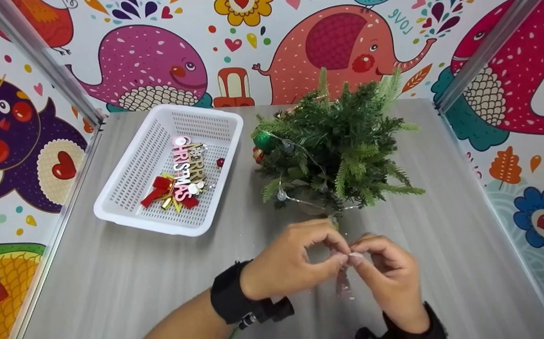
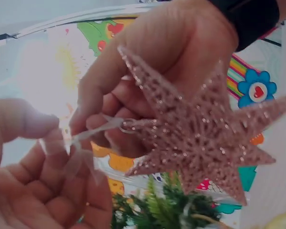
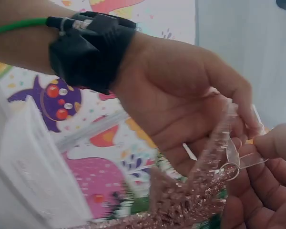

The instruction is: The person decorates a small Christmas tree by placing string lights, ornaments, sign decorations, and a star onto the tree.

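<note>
Both hands meet in front of a small artificial Christmas tree (image 1: 342, 136). My left hand (image 1: 293, 259) pinches a thin translucent ribbon between thumb and forefinger. Opposite it, my right hand (image 1: 389, 268) pinches the same ribbon (image 1: 355, 254), fingertips close to the left ones. Below the fingers hangs a glittery pink star ornament (image 2: 198, 138), seen nearly edge-on from the head. In the left wrist view the ribbon (image 2: 102, 128) runs through a small metal ring at one star point. Loose ribbon ends show between the fingers there.
Left of the tree stands a white perforated basket (image 1: 135, 136) holding a Merry Christmas sign (image 1: 182, 165), a red bow (image 1: 161, 188) with a gold bell and a small red ball (image 1: 220, 162). The tree carries a green ball (image 1: 263, 140) and string lights (image 1: 281, 194). Patterned walls enclose the table.
</note>
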Demonstrator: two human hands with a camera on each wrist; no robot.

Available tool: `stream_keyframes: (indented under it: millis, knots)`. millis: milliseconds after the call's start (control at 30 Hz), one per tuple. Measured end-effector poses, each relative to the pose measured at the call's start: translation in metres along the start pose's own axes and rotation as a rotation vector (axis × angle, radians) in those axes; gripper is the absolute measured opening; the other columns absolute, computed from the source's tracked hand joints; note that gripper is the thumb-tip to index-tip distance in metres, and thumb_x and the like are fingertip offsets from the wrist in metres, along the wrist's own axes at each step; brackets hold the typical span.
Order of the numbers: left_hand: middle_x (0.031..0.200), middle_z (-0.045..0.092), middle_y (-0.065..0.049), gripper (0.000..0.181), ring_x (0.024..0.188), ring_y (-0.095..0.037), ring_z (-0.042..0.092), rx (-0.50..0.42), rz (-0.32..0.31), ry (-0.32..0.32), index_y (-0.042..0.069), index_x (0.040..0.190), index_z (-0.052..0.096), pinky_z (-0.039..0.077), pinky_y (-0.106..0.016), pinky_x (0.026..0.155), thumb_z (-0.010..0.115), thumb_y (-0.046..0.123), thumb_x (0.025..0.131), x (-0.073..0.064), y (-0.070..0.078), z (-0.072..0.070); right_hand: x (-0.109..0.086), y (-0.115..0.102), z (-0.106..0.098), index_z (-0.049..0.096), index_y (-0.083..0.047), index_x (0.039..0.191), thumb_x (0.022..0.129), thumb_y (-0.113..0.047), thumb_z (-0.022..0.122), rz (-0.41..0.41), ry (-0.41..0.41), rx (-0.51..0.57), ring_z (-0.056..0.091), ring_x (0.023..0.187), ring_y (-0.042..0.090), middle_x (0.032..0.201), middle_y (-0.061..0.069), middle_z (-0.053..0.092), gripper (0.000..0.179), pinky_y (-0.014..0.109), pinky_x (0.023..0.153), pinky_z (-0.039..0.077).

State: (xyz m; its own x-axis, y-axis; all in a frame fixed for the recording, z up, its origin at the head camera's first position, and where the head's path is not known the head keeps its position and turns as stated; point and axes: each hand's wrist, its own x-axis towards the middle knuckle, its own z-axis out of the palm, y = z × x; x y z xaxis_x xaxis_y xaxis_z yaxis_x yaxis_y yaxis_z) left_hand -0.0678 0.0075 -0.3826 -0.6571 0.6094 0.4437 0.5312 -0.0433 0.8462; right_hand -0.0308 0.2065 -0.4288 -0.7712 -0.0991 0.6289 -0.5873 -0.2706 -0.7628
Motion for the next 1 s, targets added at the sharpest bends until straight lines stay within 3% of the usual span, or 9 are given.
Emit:
stream_keyframes:
  millis: [133, 300, 400, 500, 600, 700, 833, 1000]
  knots:
    - [0.096, 0.07, -0.011, 0.008, 0.087, -0.014, 0.065, 0.075, 0.175, 0.118, 0.001, 0.103, 0.071, 0.059, -0.022, 0.079, 0.068, 0.001, 0.095, 0.02, 0.013, -0.006, 0.03, -0.015, -0.003, 0.064, 0.017, 0.103, 0.088, 0.019, 0.064, -0.128, -0.027, -0.048, 0.072, 0.096, 0.014, 0.105, 0.01, 0.076, 0.015, 0.023, 0.088, 0.059]
    - [0.098, 0.071, -0.01, 0.012, 0.089, -0.015, 0.068, 0.257, 0.387, 0.331, 0.001, 0.103, 0.07, 0.058, -0.017, 0.082, 0.072, -0.003, 0.092, 0.047, 0.029, -0.01, 0.066, -0.035, 0.001, 0.066, 0.018, 0.094, 0.088, 0.011, 0.072, -0.191, 0.095, -0.232, 0.072, 0.088, 0.011, 0.097, 0.007, 0.077, 0.012, 0.019, 0.084, 0.058]
    - [0.099, 0.072, -0.009, 0.011, 0.093, -0.015, 0.07, 0.375, 0.445, 0.421, 0.002, 0.102, 0.068, 0.057, -0.017, 0.088, 0.074, -0.001, 0.093, 0.06, 0.033, -0.01, 0.084, -0.041, 0.002, 0.067, 0.017, 0.089, 0.089, 0.003, 0.076, -0.199, 0.175, -0.415, 0.07, 0.084, 0.006, 0.095, -0.003, 0.078, 0.017, 0.016, 0.079, 0.057]
    - [0.101, 0.073, -0.009, 0.009, 0.097, -0.016, 0.07, 0.489, 0.448, 0.487, 0.003, 0.103, 0.069, 0.055, -0.018, 0.094, 0.072, 0.002, 0.095, 0.069, 0.032, -0.011, 0.098, -0.043, 0.002, 0.071, 0.012, 0.09, 0.09, -0.004, 0.078, -0.215, 0.232, -0.612, 0.067, 0.079, 0.001, 0.091, -0.008, 0.076, 0.017, 0.013, 0.075, 0.053]
    - [0.102, 0.074, -0.01, 0.008, 0.101, -0.018, 0.07, 0.57, 0.409, 0.541, 0.002, 0.104, 0.073, 0.054, -0.019, 0.099, 0.07, 0.003, 0.097, 0.074, 0.025, -0.011, 0.106, -0.039, 0.001, 0.074, 0.005, 0.094, 0.09, -0.002, 0.076, -0.237, 0.239, -0.775, 0.061, 0.076, 0.002, 0.084, 0.001, 0.075, 0.008, 0.012, 0.075, 0.048]
    - [0.105, 0.074, -0.012, 0.012, 0.103, -0.02, 0.07, 0.599, 0.337, 0.56, 0.001, 0.108, 0.075, 0.053, -0.019, 0.099, 0.067, 0.003, 0.099, 0.075, 0.018, -0.012, 0.109, -0.035, 0.0, 0.075, 0.001, 0.098, 0.089, 0.004, 0.073, -0.231, 0.189, -0.891, 0.056, 0.075, 0.009, 0.083, 0.012, 0.071, 0.01, 0.011, 0.077, 0.043]
    - [0.108, 0.074, -0.011, 0.017, 0.105, -0.02, 0.07, 0.614, 0.254, 0.544, 0.002, 0.112, 0.076, 0.054, -0.02, 0.099, 0.064, 0.001, 0.1, 0.074, 0.01, -0.012, 0.108, -0.029, -0.002, 0.075, 0.0, 0.1, 0.089, 0.008, 0.07, -0.185, 0.134, -0.941, 0.056, 0.074, 0.013, 0.083, 0.012, 0.07, 0.015, 0.012, 0.076, 0.042]
    - [0.107, 0.076, -0.008, 0.016, 0.103, -0.018, 0.07, 0.631, 0.219, 0.512, 0.004, 0.111, 0.076, 0.054, -0.02, 0.097, 0.065, 0.003, 0.099, 0.072, 0.005, -0.011, 0.1, -0.021, -0.005, 0.073, 0.0, 0.099, 0.09, 0.01, 0.068, -0.146, 0.119, -0.936, 0.054, 0.072, 0.011, 0.08, 0.01, 0.067, 0.014, 0.015, 0.073, 0.042]
